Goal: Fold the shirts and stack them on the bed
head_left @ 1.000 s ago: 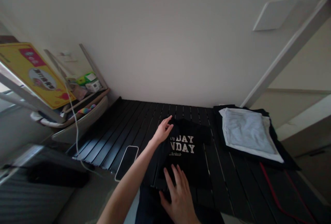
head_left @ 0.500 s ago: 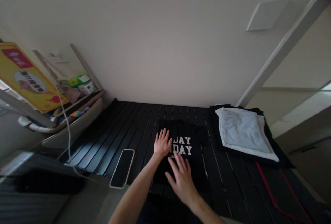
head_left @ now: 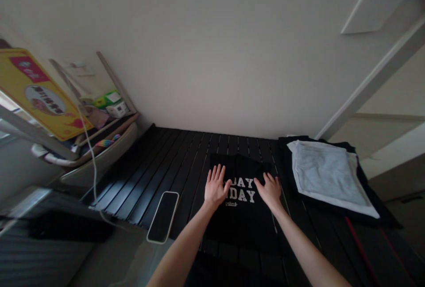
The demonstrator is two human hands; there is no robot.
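Note:
A folded black shirt (head_left: 244, 216) with white letters lies on the black slatted table (head_left: 159, 163). My left hand (head_left: 215, 186) rests flat on the shirt's left side, fingers spread and pointing away from me. My right hand (head_left: 270, 189) lies flat on the shirt's right side, fingers apart, just right of the letters. Neither hand holds anything.
A phone (head_left: 163, 216) lies face up at the table's near left edge. Folded clothes, a pale grey one (head_left: 327, 176) on top of black ones, sit at the right. A red cord (head_left: 361, 249) runs at the right front. A cluttered shelf with a yellow box (head_left: 40, 94) stands at the left.
My right hand has moved from the shirt's near middle out to its right side. My left hand has stayed on the left side.

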